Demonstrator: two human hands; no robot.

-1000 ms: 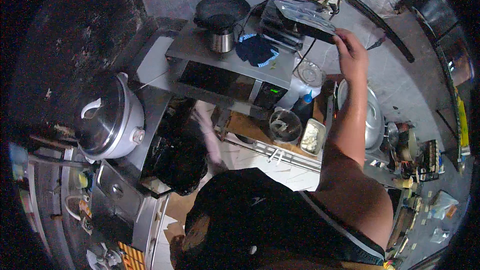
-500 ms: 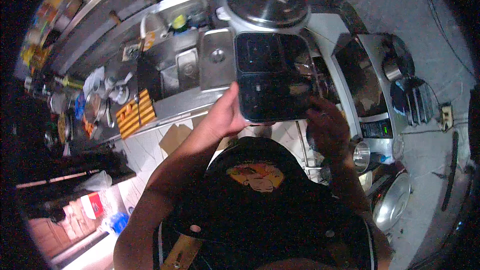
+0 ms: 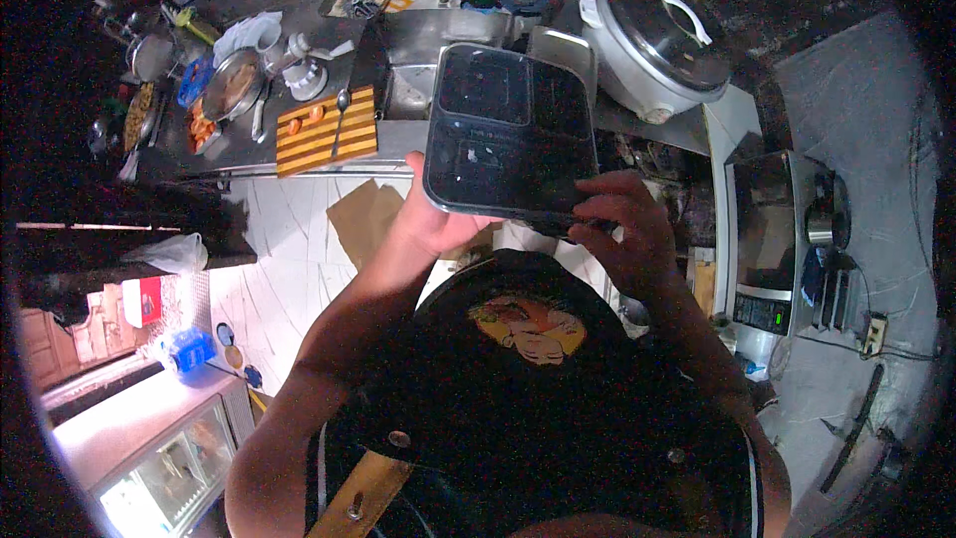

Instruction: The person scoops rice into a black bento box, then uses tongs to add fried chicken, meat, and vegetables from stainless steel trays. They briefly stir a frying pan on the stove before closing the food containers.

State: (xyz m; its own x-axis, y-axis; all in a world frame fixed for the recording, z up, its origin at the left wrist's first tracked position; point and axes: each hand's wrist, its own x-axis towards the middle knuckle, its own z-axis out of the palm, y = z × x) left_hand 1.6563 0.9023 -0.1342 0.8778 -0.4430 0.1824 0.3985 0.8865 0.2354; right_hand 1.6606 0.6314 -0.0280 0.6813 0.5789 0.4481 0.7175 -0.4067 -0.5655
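Head view: dark apron (image 3: 558, 403) with a printed figure is nearest, both forearms reaching up past it. Left hand (image 3: 445, 221) grips the near left corner of a black tray (image 3: 486, 154), thumb up along the side, remaining fingers mostly hidden underneath; clamped on it. Right hand (image 3: 629, 234) is at the near right corner, fingers bent and slightly spread; cannot tell if they pinch the rim. Tray is held up in front of the body, tilted, three compartments facing the camera, white glare spots in the near one. Beyond the left forearm, brown cardboard (image 3: 366, 224) on white floor (image 3: 269, 229).

Farther, steel desk (image 3: 394, 139): striped cutting board (image 3: 299, 151) at left with spoon (image 3: 341, 118) and orange pieces (image 3: 316, 114), metal pan (image 3: 253, 68) behind. Sink (image 3: 408, 85) is behind the tray, white rice cooker (image 3: 637, 75) to its right. Microwave (image 3: 762, 229) far right, green display lit.
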